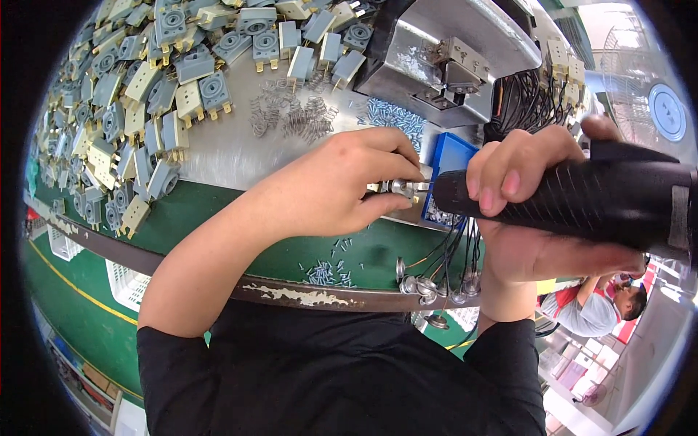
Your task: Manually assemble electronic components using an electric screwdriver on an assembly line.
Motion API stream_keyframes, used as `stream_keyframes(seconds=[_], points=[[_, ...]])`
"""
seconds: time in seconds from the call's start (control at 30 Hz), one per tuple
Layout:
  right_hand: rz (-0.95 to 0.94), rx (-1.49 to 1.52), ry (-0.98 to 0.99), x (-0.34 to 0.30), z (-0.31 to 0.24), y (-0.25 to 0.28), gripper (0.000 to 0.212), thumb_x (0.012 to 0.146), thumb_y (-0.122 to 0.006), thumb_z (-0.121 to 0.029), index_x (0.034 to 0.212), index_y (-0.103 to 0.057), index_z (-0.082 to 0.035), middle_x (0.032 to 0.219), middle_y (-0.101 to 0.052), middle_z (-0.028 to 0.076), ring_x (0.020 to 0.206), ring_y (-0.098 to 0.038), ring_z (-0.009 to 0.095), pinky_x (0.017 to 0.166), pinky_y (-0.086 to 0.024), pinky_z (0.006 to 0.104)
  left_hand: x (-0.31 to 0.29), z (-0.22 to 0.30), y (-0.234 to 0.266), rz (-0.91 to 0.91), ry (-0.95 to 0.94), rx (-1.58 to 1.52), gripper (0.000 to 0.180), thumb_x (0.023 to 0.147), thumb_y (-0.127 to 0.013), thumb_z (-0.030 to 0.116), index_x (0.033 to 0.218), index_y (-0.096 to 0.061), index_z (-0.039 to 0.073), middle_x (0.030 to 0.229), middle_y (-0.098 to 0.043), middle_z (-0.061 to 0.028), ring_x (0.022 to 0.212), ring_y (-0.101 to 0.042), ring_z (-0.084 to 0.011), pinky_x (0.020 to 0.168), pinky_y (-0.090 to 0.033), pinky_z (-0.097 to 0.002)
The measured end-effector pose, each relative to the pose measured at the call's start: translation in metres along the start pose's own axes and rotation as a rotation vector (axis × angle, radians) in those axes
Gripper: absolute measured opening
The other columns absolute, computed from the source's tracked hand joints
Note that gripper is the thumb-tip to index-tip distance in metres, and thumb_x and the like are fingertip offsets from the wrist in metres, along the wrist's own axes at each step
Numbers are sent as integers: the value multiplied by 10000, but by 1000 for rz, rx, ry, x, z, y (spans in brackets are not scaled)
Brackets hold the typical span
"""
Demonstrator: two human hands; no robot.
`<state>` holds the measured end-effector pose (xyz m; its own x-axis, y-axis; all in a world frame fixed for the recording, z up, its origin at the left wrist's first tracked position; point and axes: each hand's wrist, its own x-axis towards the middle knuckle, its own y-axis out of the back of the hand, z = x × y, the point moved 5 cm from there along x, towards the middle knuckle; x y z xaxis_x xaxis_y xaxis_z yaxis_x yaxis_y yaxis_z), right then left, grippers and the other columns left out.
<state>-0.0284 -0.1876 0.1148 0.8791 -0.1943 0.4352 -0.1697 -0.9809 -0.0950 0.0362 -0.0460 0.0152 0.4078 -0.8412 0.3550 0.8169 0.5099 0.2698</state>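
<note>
While tight in the left hand (358,171), a metal part (396,187) beside the black tool (582,196), firm in the right hand (532,161).

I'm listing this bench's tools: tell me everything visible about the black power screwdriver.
The power screwdriver is thick and matte black, apparently plastic, with slanting grip lines along its body and a grey patch near the rear. The right hand wraps its body. Its tapered nose points left in the picture, toward a small metallic part in the left hand. Whether it is running cannot be told.
</note>
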Motion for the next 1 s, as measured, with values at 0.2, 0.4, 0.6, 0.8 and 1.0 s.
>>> stream_keyframes(seconds=[0.2,0.4,0.6,0.8,1.0], points=[[-158,89,136,-2,5,-6,1017,796,-485,-959,1377,-418,-126,789,-535,30,575,-534,143,558,-485,326,-1,-1,-2,16,-19,35,292,855,-788,87,1134,-759,8,1109,-695,-147,1021,-694,-347,896,-568,-416],[-178,117,146,-6,9,-4,1025,779,-515,-947,1376,-417,-120,774,-527,29,572,-531,143,550,-476,314,-2,-1,-2,16,0,47,286,851,-790,92,1123,-761,9,1096,-691,-144,1014,-695,-346,892,-567,-418],[-149,69,164,-7,9,-5,1051,773,-493,-961,1400,-417,-121,782,-552,39,567,-540,153,542,-480,327,-1,-2,-3,17,-7,47,276,847,-789,89,1107,-759,2,1093,-689,-146,1000,-695,-344,882,-569,-417],[-144,100,-16,20,-12,1,1241,784,-587,-933,1610,-279,-59,766,-567,56,546,-545,198,498,-479,368,-2,4,2,7,-22,55,279,852,-782,85,1115,-754,-3,1104,-689,-152,1030,-686,-351,903,-558,-428],[224,-138,101,77,-15,40,1185,792,-430,-1002,1494,-398,-48,807,-559,61,672,-534,202,664,-455,405,3,2,-1,-34,2,28,329,822,-812,50,1138,-745,-7,1170,-719,-176,1118,-707,-358,958,-571,-430]])
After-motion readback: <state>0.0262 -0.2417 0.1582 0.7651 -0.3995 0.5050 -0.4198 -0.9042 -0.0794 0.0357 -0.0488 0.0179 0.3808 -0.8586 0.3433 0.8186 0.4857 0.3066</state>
